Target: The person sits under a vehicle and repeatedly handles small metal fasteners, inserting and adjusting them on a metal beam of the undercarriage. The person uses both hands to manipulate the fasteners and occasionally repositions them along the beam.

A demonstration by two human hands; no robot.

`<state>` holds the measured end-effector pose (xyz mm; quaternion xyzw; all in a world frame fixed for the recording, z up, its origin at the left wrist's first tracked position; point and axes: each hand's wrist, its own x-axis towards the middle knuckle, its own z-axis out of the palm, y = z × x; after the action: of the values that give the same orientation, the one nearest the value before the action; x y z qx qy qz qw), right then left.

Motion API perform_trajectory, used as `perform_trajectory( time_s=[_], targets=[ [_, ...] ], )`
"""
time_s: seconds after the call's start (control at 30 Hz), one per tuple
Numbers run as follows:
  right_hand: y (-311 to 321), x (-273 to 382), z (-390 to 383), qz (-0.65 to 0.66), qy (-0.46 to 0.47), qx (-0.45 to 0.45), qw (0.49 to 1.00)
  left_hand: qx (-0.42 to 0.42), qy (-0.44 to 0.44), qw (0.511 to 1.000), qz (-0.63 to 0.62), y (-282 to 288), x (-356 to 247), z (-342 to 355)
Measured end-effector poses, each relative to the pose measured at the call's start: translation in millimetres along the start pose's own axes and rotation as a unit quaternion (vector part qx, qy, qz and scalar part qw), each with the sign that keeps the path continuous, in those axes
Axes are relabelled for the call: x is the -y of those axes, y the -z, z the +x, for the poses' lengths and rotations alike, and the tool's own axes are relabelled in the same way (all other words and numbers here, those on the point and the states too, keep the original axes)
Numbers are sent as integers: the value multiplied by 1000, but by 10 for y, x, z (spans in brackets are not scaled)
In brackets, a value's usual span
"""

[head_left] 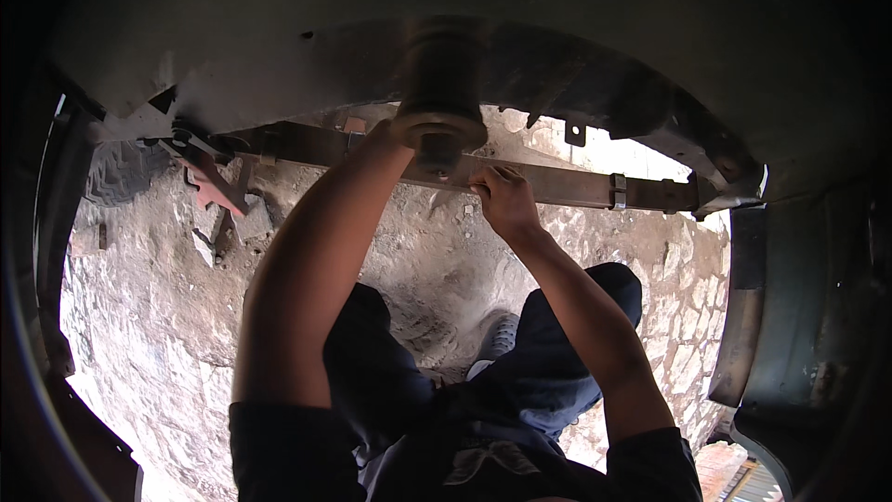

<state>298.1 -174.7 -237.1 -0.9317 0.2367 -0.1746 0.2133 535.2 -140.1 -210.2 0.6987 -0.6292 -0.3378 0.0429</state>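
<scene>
A dark leaf spring [567, 184] runs across under the vehicle's wheel arch. Above its middle hangs a dark, round, stepped part [441, 125] with a wide flange, perhaps a rubber bump stop. My left forearm [325, 251] reaches up to this part, and my left hand lies hidden behind it, so its fingers do not show. At the spring's near edge, just right of the round part, is my right hand [506, 200]. Its fingers are curled and pinched together against the spring. Whatever they grip is too small or too dark to tell.
A metal clamp [618, 191] wraps the spring to the right. On the left, a reddish metal piece [214, 186] stands by broken stones [251, 221] and a treaded tire [121, 172]. Dark bodywork [595, 56] arches close overhead. Below are my knees and stony ground [158, 307].
</scene>
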Motion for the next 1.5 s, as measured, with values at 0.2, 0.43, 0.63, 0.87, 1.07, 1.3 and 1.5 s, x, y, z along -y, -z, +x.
perform_trajectory(
  time_s=[0.2, 0.43, 0.63, 0.87, 1.07, 1.3, 1.5],
  targets=[
    [40, 152, -28, 55, -50, -9, 997, 40, 5, 999, 36, -140, -48, -273],
    [150, 80, 78, 11, 3, 42, 999, 86, 1, 995, 55, -34, -12, -248],
    [212, 70, 127, -19, -2, 16, 1000, 101, 7, 991, 85, -12, -63, -211],
    [88, 97, 13, -30, -17, -18, 999, 94, 10, 989, 112, 30, -89, -169],
    [82, 35, 53, -48, -25, 4, 999, 114, -12, 985, 127, 42, -53, -105],
    [77, -12, -7, -45, -8, -20, 999, 63, 77, 987, 126, 104, -270, -410],
    [115, -32, -1, -4, 10, 7, 1000, 4, 18, 990, 140, 47, -175, -364]
  ],
)
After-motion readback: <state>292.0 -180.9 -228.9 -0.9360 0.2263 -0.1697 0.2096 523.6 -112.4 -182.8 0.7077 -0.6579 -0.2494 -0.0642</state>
